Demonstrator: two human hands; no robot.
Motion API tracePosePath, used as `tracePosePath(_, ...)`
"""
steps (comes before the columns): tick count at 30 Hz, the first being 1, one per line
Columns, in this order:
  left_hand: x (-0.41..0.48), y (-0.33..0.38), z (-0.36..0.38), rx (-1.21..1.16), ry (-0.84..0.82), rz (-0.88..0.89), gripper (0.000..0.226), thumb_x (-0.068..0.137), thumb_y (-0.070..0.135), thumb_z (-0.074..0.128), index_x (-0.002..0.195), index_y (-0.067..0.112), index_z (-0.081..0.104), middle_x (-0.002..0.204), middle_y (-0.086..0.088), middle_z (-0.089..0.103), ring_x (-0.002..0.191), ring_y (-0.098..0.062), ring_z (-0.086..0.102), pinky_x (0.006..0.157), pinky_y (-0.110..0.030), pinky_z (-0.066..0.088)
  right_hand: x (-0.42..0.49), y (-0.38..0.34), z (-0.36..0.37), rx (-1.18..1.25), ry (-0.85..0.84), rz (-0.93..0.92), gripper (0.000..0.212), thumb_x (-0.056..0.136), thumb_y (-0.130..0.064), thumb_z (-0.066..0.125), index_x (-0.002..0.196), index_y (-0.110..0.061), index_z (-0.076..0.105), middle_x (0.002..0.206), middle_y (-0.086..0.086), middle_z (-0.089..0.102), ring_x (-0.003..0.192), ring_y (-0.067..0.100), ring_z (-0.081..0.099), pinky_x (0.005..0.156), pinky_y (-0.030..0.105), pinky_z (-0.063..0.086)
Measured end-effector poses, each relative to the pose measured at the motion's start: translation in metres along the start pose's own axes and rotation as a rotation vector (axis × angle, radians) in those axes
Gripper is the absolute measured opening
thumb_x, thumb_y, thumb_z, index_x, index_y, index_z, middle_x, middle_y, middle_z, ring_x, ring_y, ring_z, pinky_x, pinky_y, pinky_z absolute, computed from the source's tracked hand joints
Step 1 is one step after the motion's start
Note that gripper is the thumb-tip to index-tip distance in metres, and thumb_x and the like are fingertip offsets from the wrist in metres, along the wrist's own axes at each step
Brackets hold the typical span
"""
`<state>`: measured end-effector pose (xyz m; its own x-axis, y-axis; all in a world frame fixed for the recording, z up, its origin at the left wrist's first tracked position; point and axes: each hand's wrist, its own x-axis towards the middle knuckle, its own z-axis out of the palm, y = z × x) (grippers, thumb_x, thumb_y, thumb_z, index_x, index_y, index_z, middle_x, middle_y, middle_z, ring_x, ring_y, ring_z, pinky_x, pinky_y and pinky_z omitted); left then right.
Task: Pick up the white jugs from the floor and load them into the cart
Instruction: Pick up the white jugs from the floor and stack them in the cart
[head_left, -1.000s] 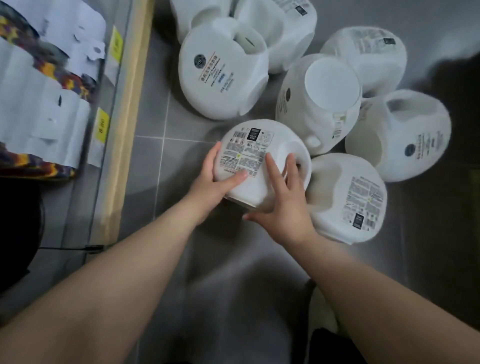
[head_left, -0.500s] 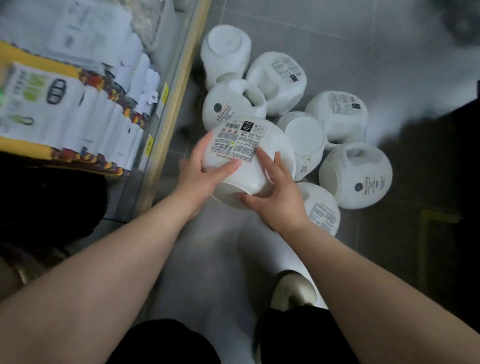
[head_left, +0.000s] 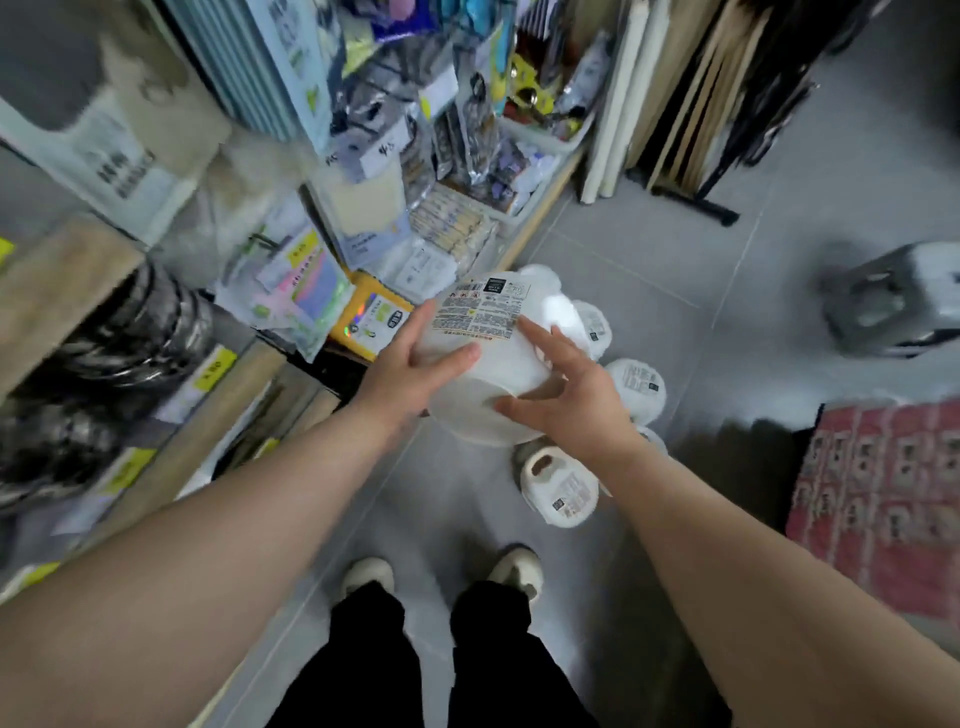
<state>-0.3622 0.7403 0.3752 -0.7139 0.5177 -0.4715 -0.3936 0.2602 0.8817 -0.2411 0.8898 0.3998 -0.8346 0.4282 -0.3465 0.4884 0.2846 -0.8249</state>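
I hold a white jug (head_left: 491, 371) above the floor, clamped between both hands, its printed label facing up. My left hand (head_left: 408, 358) presses on its left side with the thumb laid across the front. My right hand (head_left: 566, 395) presses on its right side with fingers spread and straight. Several more white jugs lie on the grey tiles below and beyond it, one near my feet (head_left: 558, 491), one to the right (head_left: 636, 387) and one farther back (head_left: 595, 327). No cart is in view.
A wooden shelf unit (head_left: 234, 395) packed with packaged goods runs along the left. A silver hard case (head_left: 893, 299) stands at the right, a red patterned rug (head_left: 878, 499) lies lower right. Rolled and leaning boards (head_left: 670, 93) stand at the back. My shoes (head_left: 517, 569) are below.
The jug has risen off the floor between my hands as I stood up. The view has pulled back, so the other jugs look smaller and the shelves have come into sight.
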Motion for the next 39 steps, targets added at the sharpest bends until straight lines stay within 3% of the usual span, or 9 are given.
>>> tracePosePath(5,-0.07,0.039,-0.018,-0.076,0.116,0.059,0.068,0.08,0.029,0.077,0.139,0.039,0.046,0.128,0.014,0.058,0.112,-0.016,0.063,0.091,-0.046,0.055,-0.037,-0.057,-0.007,0.019,-0.059,-0.103,0.079,0.054,-0.04,0.089,0.116,-0.069,0.047,0.148,0.0,0.045,0.101,0.003,0.068,0.1,0.04,0.05)
tracePosePath(9,-0.119,0.046,-0.048,-0.064,0.17,0.096,0.079,0.071,0.047,0.081,0.14,0.043,0.043,0.128,0.013,0.055,0.108,-0.016,0.064,0.082,-0.052,0.058,-0.061,-0.089,0.01,-0.036,-0.104,-0.126,0.078,0.064,-0.033,0.088,0.125,-0.059,0.048,0.134,0.002,0.06,0.123,0.009,0.056,0.103,0.032,0.046)
tracePosePath(13,-0.167,0.045,-0.078,-0.084,0.234,0.128,0.076,0.072,0.044,0.079,0.14,0.042,0.045,0.123,0.016,0.058,0.098,-0.007,0.064,0.07,-0.039,0.061,-0.086,-0.114,0.035,0.006,-0.157,-0.184,0.078,0.064,-0.027,0.09,0.13,-0.048,0.054,0.121,-0.004,0.064,0.094,0.007,0.068,0.093,0.03,0.054)
tracePosePath(16,-0.201,0.044,-0.097,-0.088,0.277,0.141,0.068,0.081,0.036,0.072,0.142,0.039,0.042,0.118,0.017,0.056,0.095,-0.005,0.061,0.067,-0.037,0.06,-0.1,-0.129,0.053,-0.006,-0.2,-0.233,0.079,0.058,-0.036,0.091,0.127,-0.05,0.055,0.118,-0.011,0.061,0.098,0.01,0.067,0.095,0.032,0.053)
tracePosePath(19,-0.232,0.044,-0.111,-0.07,0.384,0.152,0.068,0.079,0.041,0.074,0.14,0.043,0.044,0.13,0.009,0.054,0.101,-0.013,0.063,0.067,-0.038,0.061,-0.109,-0.147,0.065,-0.03,-0.27,-0.289,0.076,0.061,-0.037,0.09,0.129,-0.048,0.055,0.122,-0.003,0.061,0.103,0.008,0.061,0.083,0.013,0.047)
tracePosePath(22,-0.259,0.041,-0.117,-0.092,0.505,0.165,0.067,0.08,0.038,0.075,0.139,0.042,0.044,0.13,0.005,0.055,0.094,-0.016,0.067,0.063,-0.035,0.061,-0.113,-0.162,0.073,-0.045,-0.341,-0.367,0.075,0.065,-0.034,0.089,0.131,-0.043,0.056,0.117,-0.006,0.059,0.088,0.0,0.058,0.07,0.003,0.042)
tracePosePath(26,-0.293,0.036,-0.114,-0.113,0.711,0.19,0.068,0.079,0.037,0.076,0.139,0.04,0.045,0.118,0.009,0.062,0.092,-0.016,0.068,0.07,-0.039,0.062,-0.115,-0.177,0.088,-0.022,-0.521,-0.452,0.076,0.058,-0.038,0.09,0.127,-0.046,0.058,0.126,-0.01,0.058,0.104,0.006,0.061,0.085,0.02,0.052)
tracePosePath(33,-0.374,0.006,-0.078,-0.319,1.119,0.266,0.056,0.074,0.034,0.081,0.122,0.044,0.056,0.115,0.01,0.065,0.092,-0.012,0.069,0.061,-0.029,0.059,-0.149,-0.204,0.119,-0.075,-0.889,-0.654,0.075,0.065,-0.026,0.089,0.132,-0.038,0.057,0.122,-0.021,0.056,0.103,-0.006,0.058,0.088,0.015,0.049)
tracePosePath(39,-0.471,-0.048,-0.049,-0.419,1.433,0.23,0.084,0.055,0.053,0.088,0.132,0.04,0.056,0.124,0.009,0.063,0.106,-0.017,0.066,0.069,-0.039,0.061,-0.229,-0.211,0.176,-0.196,-1.18,-0.794,0.075,0.065,-0.028,0.089,0.132,-0.04,0.056,0.123,-0.019,0.055,0.109,0.0,0.056,0.075,-0.001,0.038)
